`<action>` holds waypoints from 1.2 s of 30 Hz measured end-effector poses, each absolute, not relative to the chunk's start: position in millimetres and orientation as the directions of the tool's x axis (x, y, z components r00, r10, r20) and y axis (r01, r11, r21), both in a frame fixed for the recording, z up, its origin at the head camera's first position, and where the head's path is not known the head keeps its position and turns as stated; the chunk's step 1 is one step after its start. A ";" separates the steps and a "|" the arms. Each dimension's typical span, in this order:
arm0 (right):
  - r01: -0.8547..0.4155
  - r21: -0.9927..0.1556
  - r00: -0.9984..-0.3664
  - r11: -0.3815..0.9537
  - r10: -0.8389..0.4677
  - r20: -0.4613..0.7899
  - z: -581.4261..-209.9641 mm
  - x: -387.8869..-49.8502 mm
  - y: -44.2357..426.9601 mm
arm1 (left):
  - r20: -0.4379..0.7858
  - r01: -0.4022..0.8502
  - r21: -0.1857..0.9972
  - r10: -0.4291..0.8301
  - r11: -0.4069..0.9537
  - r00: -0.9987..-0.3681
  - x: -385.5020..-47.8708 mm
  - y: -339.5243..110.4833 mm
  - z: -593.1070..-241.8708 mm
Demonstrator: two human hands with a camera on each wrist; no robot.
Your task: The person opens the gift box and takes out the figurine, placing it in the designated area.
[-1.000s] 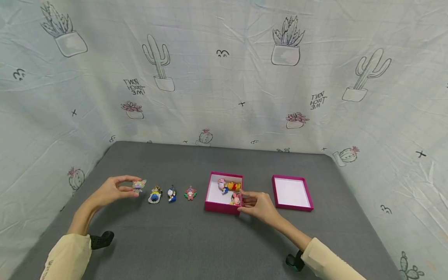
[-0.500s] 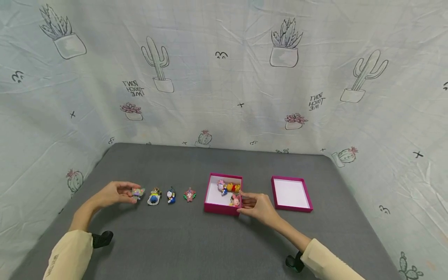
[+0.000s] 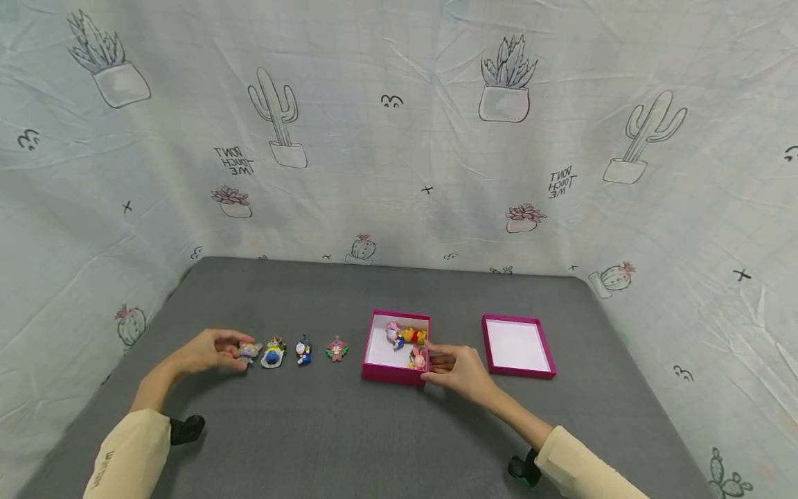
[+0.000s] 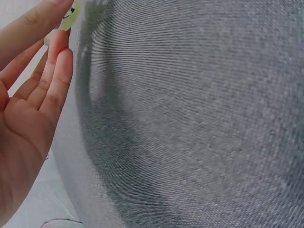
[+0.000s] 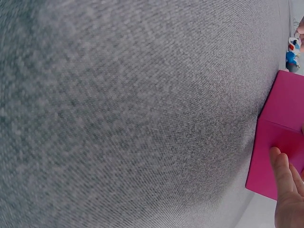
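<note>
My left hand (image 3: 212, 352) pinches a small big-eared figurine (image 3: 250, 351), lilac and green, low at the left end of a row. Only a pale green bit of the figurine (image 4: 71, 19) shows past the fingers in the left wrist view. To its right lie a yellow-and-blue figurine (image 3: 273, 353), a blue-and-white figurine (image 3: 303, 351) and a pink figurine with green (image 3: 337, 350). My right hand (image 3: 464, 374) holds the right side of an open magenta box (image 3: 393, 375). Inside are a lilac figurine (image 3: 394, 333), a yellow bear figurine (image 3: 414, 336) and a pink-eared figurine (image 3: 418, 359).
A magenta-rimmed lid (image 3: 519, 346) lies white inside up, to the right of the box. Grey cloth (image 3: 299, 430) covers the table. A pale curtain printed with cacti (image 3: 349, 166) surrounds the back and sides.
My left hand has lowered the held figurine toward the table, beside the row, and turned it slightly. The right hand stays at the box. The view has shifted slightly.
</note>
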State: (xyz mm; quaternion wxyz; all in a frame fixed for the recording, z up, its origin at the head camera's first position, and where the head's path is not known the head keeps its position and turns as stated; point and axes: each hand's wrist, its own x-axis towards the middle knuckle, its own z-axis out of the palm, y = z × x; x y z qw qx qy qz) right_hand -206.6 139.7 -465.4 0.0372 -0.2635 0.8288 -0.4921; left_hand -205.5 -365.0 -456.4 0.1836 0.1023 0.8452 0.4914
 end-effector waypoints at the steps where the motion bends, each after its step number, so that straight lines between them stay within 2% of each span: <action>1: -0.401 -0.836 -0.857 0.375 -0.476 0.197 -460.8 -204.6 138.4 | -0.208 -0.004 0.867 0.355 0.498 -0.911 -205.9 -364.7 -457.1; 6: -0.390 -0.842 -0.859 0.372 -0.477 0.187 -457.6 -203.7 137.2 | -0.213 0.006 0.836 0.333 0.549 -0.919 -206.7 -360.8 -456.8; 8: -0.387 -0.844 -0.862 0.371 -0.471 0.187 -467.6 -208.3 139.5 | -0.213 0.019 0.815 0.330 0.579 -0.920 -206.5 -359.8 -456.7; 18: -0.394 -0.836 -0.861 0.382 -0.471 0.191 -467.2 -209.5 137.8 | -0.175 0.060 0.663 0.233 0.746 -0.957 -205.2 -359.0 -457.5; 27: -0.377 -0.833 -0.873 0.405 -0.456 0.174 -464.1 -210.2 139.6 | -0.103 0.138 0.553 0.232 0.822 -0.967 -210.6 -356.3 -451.7; 36: -0.369 -0.840 -0.873 0.398 -0.458 0.166 -468.4 -207.3 140.5 | -0.077 0.237 0.426 0.296 0.873 -0.952 -207.5 -358.4 -451.8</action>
